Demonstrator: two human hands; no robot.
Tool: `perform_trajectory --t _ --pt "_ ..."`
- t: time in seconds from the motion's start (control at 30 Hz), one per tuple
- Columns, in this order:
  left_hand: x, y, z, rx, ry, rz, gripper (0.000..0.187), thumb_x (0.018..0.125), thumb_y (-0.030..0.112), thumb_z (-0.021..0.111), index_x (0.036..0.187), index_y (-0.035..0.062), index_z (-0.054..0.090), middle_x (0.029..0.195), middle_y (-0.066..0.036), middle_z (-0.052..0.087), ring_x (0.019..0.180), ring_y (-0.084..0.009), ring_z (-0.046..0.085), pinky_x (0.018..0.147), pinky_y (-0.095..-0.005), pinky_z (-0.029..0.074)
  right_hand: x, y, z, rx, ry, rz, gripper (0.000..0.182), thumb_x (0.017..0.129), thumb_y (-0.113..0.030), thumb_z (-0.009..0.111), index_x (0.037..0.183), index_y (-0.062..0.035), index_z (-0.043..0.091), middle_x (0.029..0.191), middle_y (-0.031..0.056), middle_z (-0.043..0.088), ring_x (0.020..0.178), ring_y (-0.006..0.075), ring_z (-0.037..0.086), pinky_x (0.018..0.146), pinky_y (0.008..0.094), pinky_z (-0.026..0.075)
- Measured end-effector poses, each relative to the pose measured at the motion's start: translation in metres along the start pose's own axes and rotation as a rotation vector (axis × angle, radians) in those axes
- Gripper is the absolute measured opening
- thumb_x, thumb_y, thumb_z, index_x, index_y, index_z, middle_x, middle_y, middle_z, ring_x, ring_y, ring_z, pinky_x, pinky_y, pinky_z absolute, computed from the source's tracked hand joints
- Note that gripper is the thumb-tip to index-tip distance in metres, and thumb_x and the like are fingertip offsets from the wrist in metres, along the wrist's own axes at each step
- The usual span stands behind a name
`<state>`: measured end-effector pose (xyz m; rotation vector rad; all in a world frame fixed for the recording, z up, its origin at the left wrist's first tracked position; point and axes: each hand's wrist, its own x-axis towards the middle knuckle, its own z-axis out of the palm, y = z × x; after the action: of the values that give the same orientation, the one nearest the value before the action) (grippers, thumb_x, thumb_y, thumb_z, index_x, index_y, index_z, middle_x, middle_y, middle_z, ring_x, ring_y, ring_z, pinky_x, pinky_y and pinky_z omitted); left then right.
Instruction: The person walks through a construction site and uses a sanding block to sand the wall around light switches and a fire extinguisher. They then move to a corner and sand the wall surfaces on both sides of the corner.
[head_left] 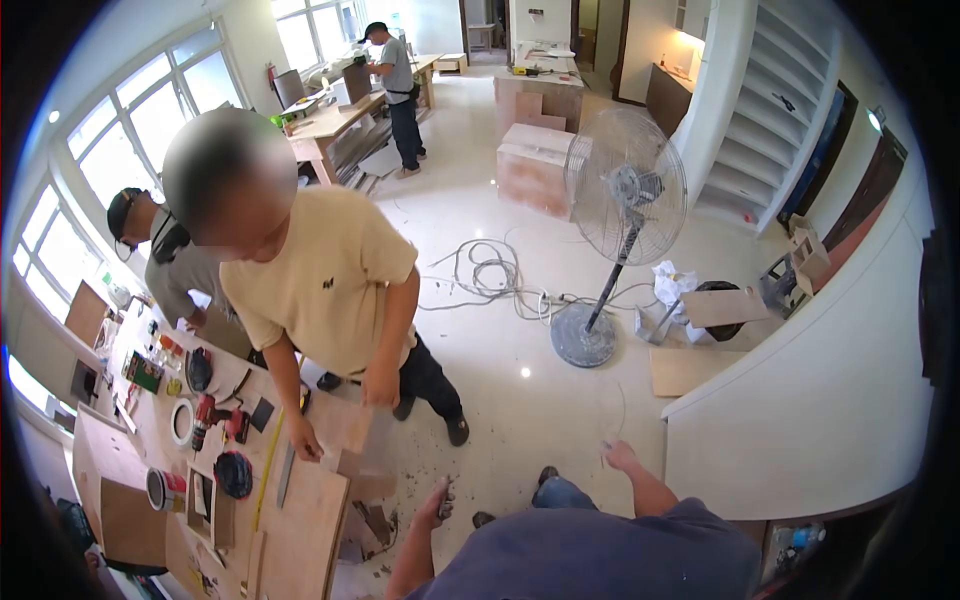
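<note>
Dark blue shirt cloth [600,555] fills the near edge of the view, with the pedestal fan [584,340] standing beyond it as the landmark. On the near side of the fan's round base, a little to its right, the right hand [622,456] has its fingers drawn narrow, apparently pinching a thin, curved strand [624,405] that bows up towards the fan over the pale floor. Nearer still, and to the left of the fan, the left hand [432,507] is partly closed around a small dark piece [446,490], too small in view to name or to tell its far side. Farther left of the fan, the plywood workbench [312,520] carries a red cordless drill [207,418], and a person in a beige shirt [330,285] stands beside it. By its look the strand should weigh next to nothing and be springy, liable to whip or kink if let go suddenly; a fingertip pinch close to its near end would steady it, with a second hold farther along if it swings. Whatever the left hand has looks compact and probably rigid, so a light wrap of fingers and thumb round its middle should do; whether its surface is slippery cannot be told.
</note>
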<state>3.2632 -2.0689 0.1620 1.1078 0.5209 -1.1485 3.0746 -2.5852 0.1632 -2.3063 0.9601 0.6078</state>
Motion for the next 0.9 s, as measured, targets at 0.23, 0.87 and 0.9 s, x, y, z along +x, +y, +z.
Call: perform_trajectory --t 0.23,0.87,0.9 --pt "0.108 0.062 0.120 0.048 -0.127 -0.064 0.045 0.096 0.040 0.065 0.136 0.0223 0.053 0.087 -0.002 0.061 0.060 -0.0105 0.054 0.045 -0.0243 0.043 0.042 0.194 0.066 -0.722 -0.466 -0.261 0.041 0.106 -0.034 0.037 0.130 -0.0128 0.063 0.130 0.0100 0.066 0.117 0.0290 0.065 0.097 0.0471 0.052" --pt "0.209 0.249 0.272 -0.205 -0.025 0.145 0.053 0.091 0.050 0.059 0.135 0.0208 0.052 0.081 0.000 0.055 0.059 -0.0094 0.052 0.048 -0.0254 0.043 0.382 0.019 -0.132 0.212 -0.184 -0.106 0.050 0.083 -0.009 0.068 0.133 -0.0084 0.064 0.097 0.0156 0.073 0.070 0.0202 0.065 0.068 0.0353 0.054" --pt "0.219 0.260 0.276 -0.189 -0.044 0.148 0.053 0.091 0.050 0.059 0.135 0.0206 0.052 0.081 0.000 0.055 0.058 -0.0091 0.052 0.048 -0.0253 0.043 0.384 -0.009 -0.141 0.219 -0.191 -0.152 0.045 0.085 -0.011 0.068 0.129 -0.0053 0.066 0.098 0.0145 0.073 0.075 0.0211 0.066 0.071 0.0360 0.054"
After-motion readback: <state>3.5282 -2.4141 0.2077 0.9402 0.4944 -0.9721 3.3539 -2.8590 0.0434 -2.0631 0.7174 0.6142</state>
